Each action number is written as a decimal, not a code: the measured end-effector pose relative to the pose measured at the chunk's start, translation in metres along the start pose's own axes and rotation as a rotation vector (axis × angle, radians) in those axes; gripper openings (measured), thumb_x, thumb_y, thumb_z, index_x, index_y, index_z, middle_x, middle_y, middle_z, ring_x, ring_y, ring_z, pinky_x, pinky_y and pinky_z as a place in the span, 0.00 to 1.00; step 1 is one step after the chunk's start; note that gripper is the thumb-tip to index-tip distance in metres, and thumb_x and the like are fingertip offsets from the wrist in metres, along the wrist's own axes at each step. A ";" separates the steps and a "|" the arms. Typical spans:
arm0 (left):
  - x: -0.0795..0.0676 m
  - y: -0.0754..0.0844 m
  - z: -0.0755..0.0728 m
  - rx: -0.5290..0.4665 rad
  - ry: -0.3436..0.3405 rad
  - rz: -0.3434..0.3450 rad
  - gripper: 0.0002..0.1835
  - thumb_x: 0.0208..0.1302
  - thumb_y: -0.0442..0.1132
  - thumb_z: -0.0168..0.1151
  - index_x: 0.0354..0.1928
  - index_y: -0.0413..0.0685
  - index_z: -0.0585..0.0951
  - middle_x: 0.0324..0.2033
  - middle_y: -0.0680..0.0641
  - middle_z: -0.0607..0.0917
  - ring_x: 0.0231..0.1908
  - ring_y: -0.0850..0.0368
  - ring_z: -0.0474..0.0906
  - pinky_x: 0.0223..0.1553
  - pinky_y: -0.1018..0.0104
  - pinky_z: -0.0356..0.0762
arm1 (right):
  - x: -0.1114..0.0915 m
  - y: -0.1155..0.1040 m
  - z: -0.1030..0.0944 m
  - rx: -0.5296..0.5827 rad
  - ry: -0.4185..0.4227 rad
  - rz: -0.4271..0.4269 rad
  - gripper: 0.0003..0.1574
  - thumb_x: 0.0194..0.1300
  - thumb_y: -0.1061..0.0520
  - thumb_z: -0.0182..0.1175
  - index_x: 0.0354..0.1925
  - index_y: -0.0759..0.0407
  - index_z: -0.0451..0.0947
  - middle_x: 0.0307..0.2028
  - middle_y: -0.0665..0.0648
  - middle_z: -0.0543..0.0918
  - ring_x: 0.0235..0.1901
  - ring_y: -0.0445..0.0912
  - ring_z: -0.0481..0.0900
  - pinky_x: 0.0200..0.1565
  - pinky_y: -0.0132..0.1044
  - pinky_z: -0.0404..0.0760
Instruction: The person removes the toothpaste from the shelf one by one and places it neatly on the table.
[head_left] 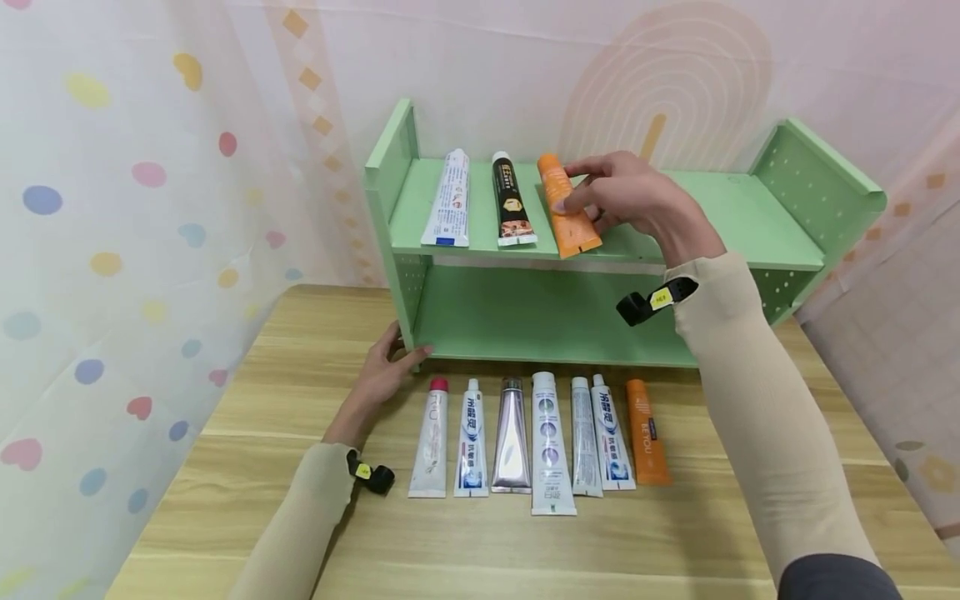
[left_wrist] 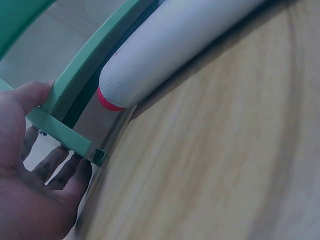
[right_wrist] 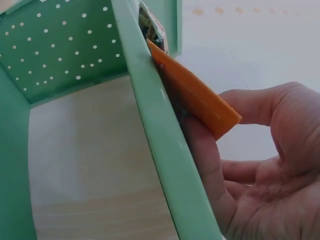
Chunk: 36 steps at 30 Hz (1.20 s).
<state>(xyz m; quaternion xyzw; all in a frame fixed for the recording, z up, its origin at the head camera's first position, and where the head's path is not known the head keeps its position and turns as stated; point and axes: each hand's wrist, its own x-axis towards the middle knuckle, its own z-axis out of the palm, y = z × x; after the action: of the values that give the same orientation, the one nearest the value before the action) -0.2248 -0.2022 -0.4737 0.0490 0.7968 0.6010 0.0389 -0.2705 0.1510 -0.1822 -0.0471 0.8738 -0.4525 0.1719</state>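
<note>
My right hand (head_left: 630, 187) holds an orange tube (head_left: 573, 229) between thumb and fingers at the upper board of a green shelf (head_left: 757, 221). In the right wrist view the tube's flat end (right_wrist: 207, 102) tilts up from the board's front edge, with fingers on both sides of it. To its left on that board lie a black tube (head_left: 510, 196) and a white tube (head_left: 450, 200). My left hand (head_left: 378, 371) grips the shelf's lower left corner. The left wrist view shows the thumb (left_wrist: 37, 92) against the front edge and the other fingers behind the side panel (left_wrist: 60, 132).
On the wooden table (head_left: 465, 550) before the shelf lies a row of several tubes, from a white one with a red cap (head_left: 430, 442) through a silver one (head_left: 512, 442) to another orange one (head_left: 648, 437). A patterned cloth (head_left: 187, 150) hangs behind.
</note>
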 end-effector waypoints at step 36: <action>0.004 -0.001 0.004 -0.013 -0.014 0.018 0.45 0.71 0.49 0.65 0.82 0.64 0.52 0.75 0.36 0.65 0.75 0.35 0.61 0.74 0.36 0.64 | -0.040 0.036 0.015 0.112 0.216 -0.277 0.45 0.68 0.56 0.68 0.78 0.44 0.62 0.50 0.54 0.78 0.42 0.47 0.84 0.35 0.35 0.89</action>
<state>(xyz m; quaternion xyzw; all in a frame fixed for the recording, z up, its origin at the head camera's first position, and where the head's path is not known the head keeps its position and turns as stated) -0.2280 -0.1978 -0.4759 0.0600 0.7922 0.6061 0.0393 -0.2252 0.1700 -0.2084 -0.1085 0.8457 -0.5224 0.0153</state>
